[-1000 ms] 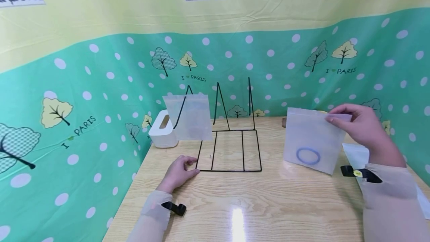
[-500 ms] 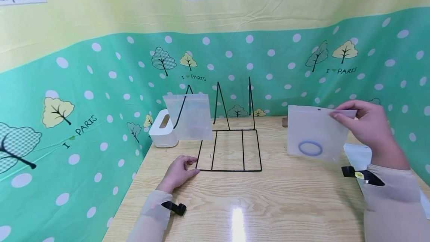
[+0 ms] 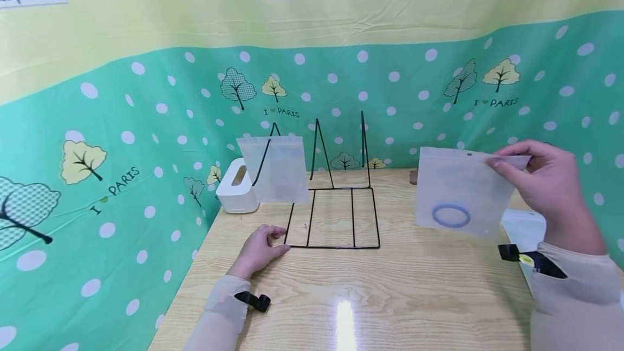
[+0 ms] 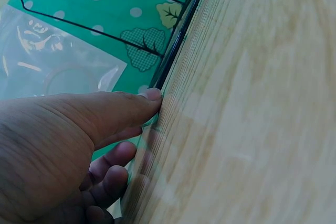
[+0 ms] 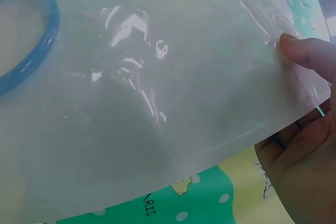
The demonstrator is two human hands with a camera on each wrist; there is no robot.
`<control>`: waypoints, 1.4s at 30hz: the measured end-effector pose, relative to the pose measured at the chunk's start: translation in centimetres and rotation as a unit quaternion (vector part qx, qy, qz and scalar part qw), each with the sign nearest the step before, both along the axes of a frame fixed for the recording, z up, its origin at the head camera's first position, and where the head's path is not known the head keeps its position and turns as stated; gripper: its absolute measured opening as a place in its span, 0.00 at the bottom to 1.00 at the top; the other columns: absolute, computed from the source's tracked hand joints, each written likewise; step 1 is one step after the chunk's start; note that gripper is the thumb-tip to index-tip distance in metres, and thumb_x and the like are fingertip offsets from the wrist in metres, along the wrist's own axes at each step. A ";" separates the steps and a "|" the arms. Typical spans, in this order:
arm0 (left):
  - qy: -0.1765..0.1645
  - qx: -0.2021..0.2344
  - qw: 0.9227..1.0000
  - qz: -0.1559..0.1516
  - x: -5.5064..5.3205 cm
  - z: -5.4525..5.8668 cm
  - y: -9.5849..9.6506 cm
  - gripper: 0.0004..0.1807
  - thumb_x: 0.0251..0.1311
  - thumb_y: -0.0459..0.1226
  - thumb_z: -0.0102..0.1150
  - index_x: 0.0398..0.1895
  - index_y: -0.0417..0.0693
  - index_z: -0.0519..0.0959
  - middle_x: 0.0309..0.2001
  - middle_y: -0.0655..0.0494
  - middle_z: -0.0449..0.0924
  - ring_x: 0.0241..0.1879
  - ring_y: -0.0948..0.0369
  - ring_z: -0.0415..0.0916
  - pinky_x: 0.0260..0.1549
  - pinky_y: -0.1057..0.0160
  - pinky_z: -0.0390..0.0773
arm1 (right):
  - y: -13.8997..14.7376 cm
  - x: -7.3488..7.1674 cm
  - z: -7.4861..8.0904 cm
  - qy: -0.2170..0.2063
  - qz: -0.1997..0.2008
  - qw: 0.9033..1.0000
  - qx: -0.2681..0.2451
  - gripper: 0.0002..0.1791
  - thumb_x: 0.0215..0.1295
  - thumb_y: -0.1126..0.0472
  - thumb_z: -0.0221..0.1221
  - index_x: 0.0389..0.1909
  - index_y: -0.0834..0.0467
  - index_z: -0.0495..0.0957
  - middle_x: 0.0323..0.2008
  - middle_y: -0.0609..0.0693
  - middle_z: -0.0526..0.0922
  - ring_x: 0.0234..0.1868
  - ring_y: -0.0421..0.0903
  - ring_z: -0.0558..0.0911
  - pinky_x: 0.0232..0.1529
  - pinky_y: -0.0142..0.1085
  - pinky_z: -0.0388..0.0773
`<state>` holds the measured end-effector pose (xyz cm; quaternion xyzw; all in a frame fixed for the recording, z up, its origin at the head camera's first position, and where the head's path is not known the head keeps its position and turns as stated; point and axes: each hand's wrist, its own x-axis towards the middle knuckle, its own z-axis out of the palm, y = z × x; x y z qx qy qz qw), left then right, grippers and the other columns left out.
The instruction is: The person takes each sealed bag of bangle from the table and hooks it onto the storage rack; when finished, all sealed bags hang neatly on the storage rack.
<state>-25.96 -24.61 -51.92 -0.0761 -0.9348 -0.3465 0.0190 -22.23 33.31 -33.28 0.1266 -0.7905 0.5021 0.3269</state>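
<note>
On the right, my right hand (image 3: 543, 180) pinches the top right corner of a frosted zip bag (image 3: 460, 177) between thumb and fingers. The bag hangs above the table, and a blue ring (image 3: 451, 215) shows in its lower part. My left hand (image 3: 258, 251) holds the near left corner of a black wire rack (image 3: 331, 247), thumb at the front bar and fingertips at the side bar. Three upright prongs rise at the rack's back. A second frosted bag (image 3: 283, 172) hangs on the left prong; in the left wrist view that hanging bag (image 4: 52, 61) shows a faint ring shape.
Behind the rack's left side stands a white tissue box (image 3: 237, 191). A pale packet (image 3: 526, 226) lies at the right, partly behind my right arm. A small brown object (image 3: 413, 177) sits at the table's back. A green and yellow patterned cloth (image 3: 400, 85) encloses the wooden table (image 3: 370, 297).
My right hand has moved slightly right and up with the bag, which has swung to face the camera more squarely. My left hand, the rack and the hanging bag have stayed put.
</note>
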 end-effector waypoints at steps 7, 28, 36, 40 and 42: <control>-0.001 -0.001 1.000 -0.001 0.0 0.0 0.0 0.22 0.58 0.45 0.79 0.56 0.55 0.86 0.44 0.62 0.79 0.34 0.60 0.70 0.35 0.57 0.71 | -0.7 0.5 0.6 0.009 -0.002 1.000 -0.004 0.07 0.63 0.77 0.68 0.41 0.74 0.84 0.38 0.44 0.87 0.35 0.39 0.84 0.35 0.22 0.78; -0.001 -0.004 1.000 -0.001 0.2 0.1 -0.1 0.22 0.58 0.45 0.80 0.56 0.55 0.86 0.44 0.62 0.79 0.35 0.60 0.70 0.37 0.57 0.72 | -2.3 0.7 0.9 0.073 0.133 0.981 -0.119 0.07 0.57 0.86 0.64 0.37 0.83 0.80 0.35 0.53 0.89 0.33 0.44 0.83 0.33 0.26 0.77; -0.002 -0.006 1.000 -0.002 0.0 0.1 -0.1 0.22 0.58 0.45 0.79 0.56 0.56 0.86 0.44 0.62 0.79 0.35 0.60 0.70 0.37 0.57 0.72 | -2.8 0.6 0.9 0.093 0.158 0.972 -0.145 0.08 0.57 0.87 0.64 0.37 0.84 0.79 0.35 0.56 0.89 0.34 0.45 0.85 0.35 0.27 0.78; -0.004 -0.004 1.000 -0.002 0.1 0.2 -0.1 0.22 0.58 0.45 0.79 0.56 0.56 0.86 0.44 0.61 0.79 0.35 0.60 0.70 0.37 0.57 0.72 | -3.3 0.6 0.9 0.106 0.178 0.964 -0.169 0.08 0.56 0.88 0.63 0.37 0.85 0.78 0.35 0.57 0.89 0.34 0.45 0.85 0.35 0.27 0.78; -0.005 -0.003 1.000 -0.003 0.2 0.3 -0.1 0.22 0.58 0.45 0.79 0.56 0.55 0.86 0.44 0.61 0.79 0.35 0.60 0.70 0.37 0.57 0.72 | -3.5 0.7 0.9 0.110 0.180 0.962 -0.174 0.08 0.56 0.88 0.63 0.37 0.85 0.78 0.34 0.57 0.90 0.33 0.46 0.85 0.34 0.27 0.78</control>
